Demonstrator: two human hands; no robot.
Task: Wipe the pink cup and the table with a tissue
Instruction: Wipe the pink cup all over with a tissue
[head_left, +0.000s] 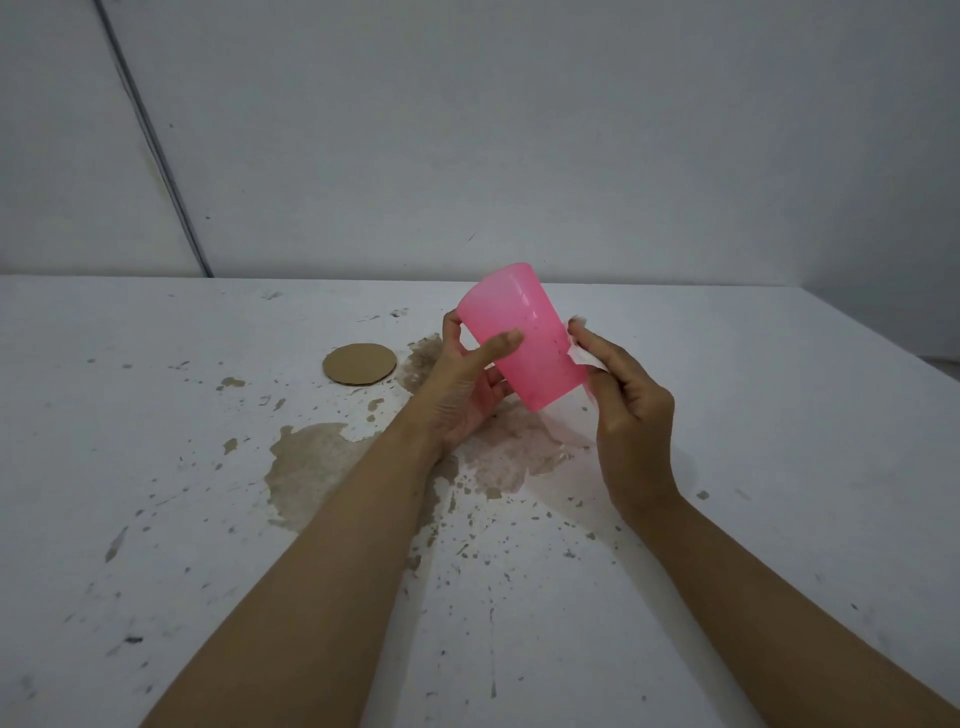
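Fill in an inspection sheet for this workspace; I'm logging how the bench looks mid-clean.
Surface: white table, brown spill and splatter across its middle, not yet wiped.
Job's things: pink cup held tilted above the table, dark specks on its side; white tissue pressed against the cup's right side.
Clutter: round cardboard disc lying flat, left of the cup.
Hands: left hand grips the cup; right hand holds the tissue.
Cables: nothing seen.
Surroundings: plain grey wall with a panel seam at left.
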